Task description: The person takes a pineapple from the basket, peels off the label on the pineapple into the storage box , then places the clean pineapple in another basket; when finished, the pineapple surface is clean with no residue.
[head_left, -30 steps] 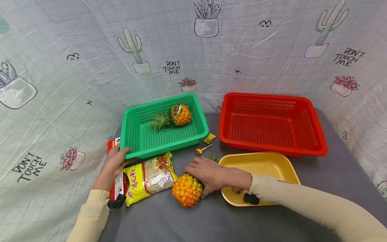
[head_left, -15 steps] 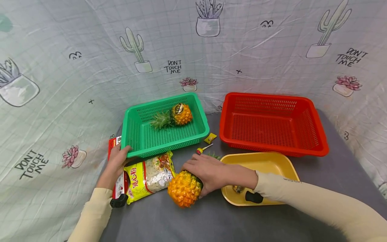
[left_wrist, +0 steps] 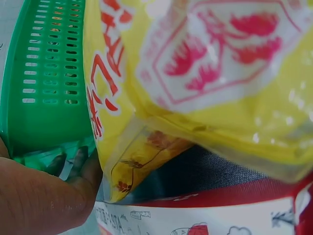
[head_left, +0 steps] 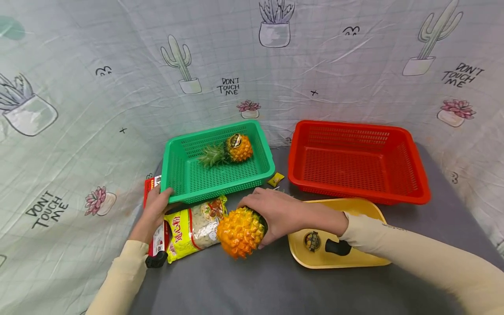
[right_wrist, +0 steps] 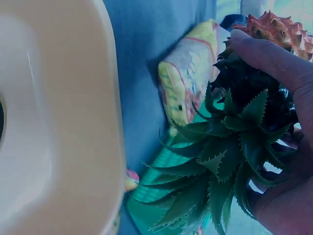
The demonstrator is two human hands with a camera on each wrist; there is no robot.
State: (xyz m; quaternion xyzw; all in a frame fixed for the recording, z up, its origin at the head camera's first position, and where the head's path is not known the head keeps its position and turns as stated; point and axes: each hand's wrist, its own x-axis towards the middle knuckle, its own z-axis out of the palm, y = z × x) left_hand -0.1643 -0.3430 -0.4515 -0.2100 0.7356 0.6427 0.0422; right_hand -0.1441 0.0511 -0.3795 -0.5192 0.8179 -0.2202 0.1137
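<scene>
In the head view my right hand (head_left: 277, 213) grips a small orange pineapple (head_left: 240, 232) around its upper part, with the fruit end toward me. Its spiky green crown (right_wrist: 215, 161) shows in the right wrist view, lifted above the table. My left hand (head_left: 155, 209) holds the near left corner of the green basket (head_left: 197, 178), its thumb over the rim. Inside that basket lies a second pineapple (head_left: 239, 149) on its side. Just in front of the basket is a yellow bag of noodles (head_left: 194, 232), partly behind the held pineapple.
A red basket (head_left: 342, 168) stands at the back right. Before it is a yellow tray (head_left: 301, 258) holding a round black-and-gold label (head_left: 312, 241). A small yellow packet (head_left: 276, 179) lies between the baskets. A red-and-white package (head_left: 159, 240) lies under my left forearm.
My right hand has raised the pineapple and shifted it slightly left. The round label in the tray has come into view, and the lollipop is now mostly hidden. The left hand stays on the basket.
</scene>
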